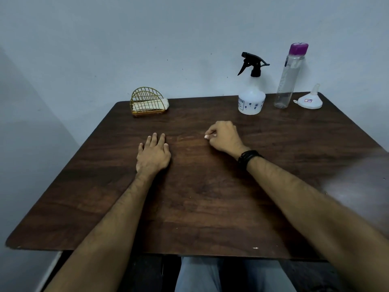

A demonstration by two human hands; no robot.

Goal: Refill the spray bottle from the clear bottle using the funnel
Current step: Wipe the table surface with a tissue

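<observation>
1. Wooden table (210,197) is carrying both hands: left hand (153,153) is lying flat, fingers spread, holding nothing.
2. Right hand (224,137) is curling into a loose fist, its grip empty.
3. Spray bottle (251,98), clear bottle (287,81) and funnel (309,100) are standing untouched along the far right edge.

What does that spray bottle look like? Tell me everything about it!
The spray bottle stands upright at the far side of the wooden table, near the wall. Its squat, cone-shaped body looks like cloudy white plastic with small blue flower prints and a label. A black trigger sprayer sits on top, nozzle pointing left. The clear bottle stands just right of it. Neither hand touches it.
</observation>
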